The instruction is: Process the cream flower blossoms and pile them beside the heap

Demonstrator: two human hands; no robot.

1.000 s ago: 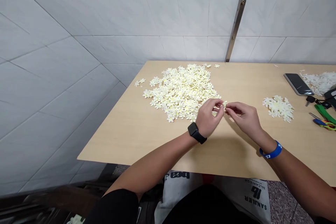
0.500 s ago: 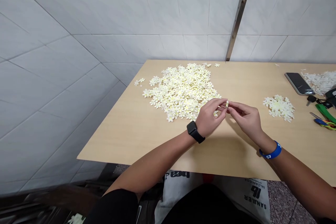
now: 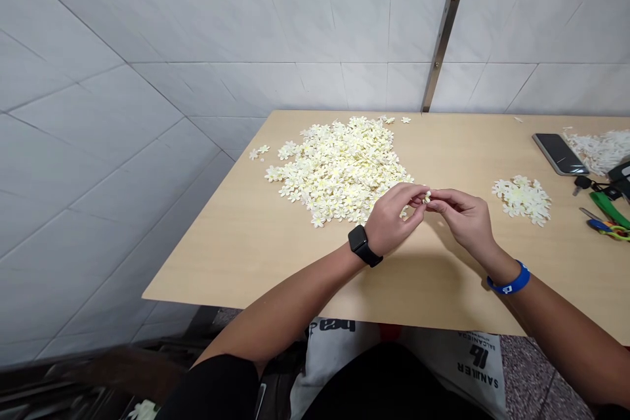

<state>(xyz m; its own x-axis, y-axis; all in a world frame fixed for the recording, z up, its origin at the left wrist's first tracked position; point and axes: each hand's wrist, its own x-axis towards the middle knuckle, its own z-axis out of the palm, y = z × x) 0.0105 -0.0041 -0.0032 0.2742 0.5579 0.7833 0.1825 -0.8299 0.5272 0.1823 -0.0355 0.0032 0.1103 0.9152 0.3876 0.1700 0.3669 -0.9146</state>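
Between the fingertips of both hands is a small white flower with a pale yellow centre, partly covered by the fingers. My left hand, with a black watch on its wrist, pinches it from the left. From the right, my right hand closes thumb and forefinger on it; a blue band circles that wrist. Just behind my left hand spreads a large pile of white and yellow flowers. Right of my right hand lies a smaller heap of similar flowers.
On the table, a phone lies at the far right, beside a pile of thin white pieces. Near them are a key, a green-handled tool and scissors. A tiled wall with a metal bracket stands behind.
The fingers have shifted slightly around the small flower, and more of its petals now show. The whole view has moved a little; the piles look the same.
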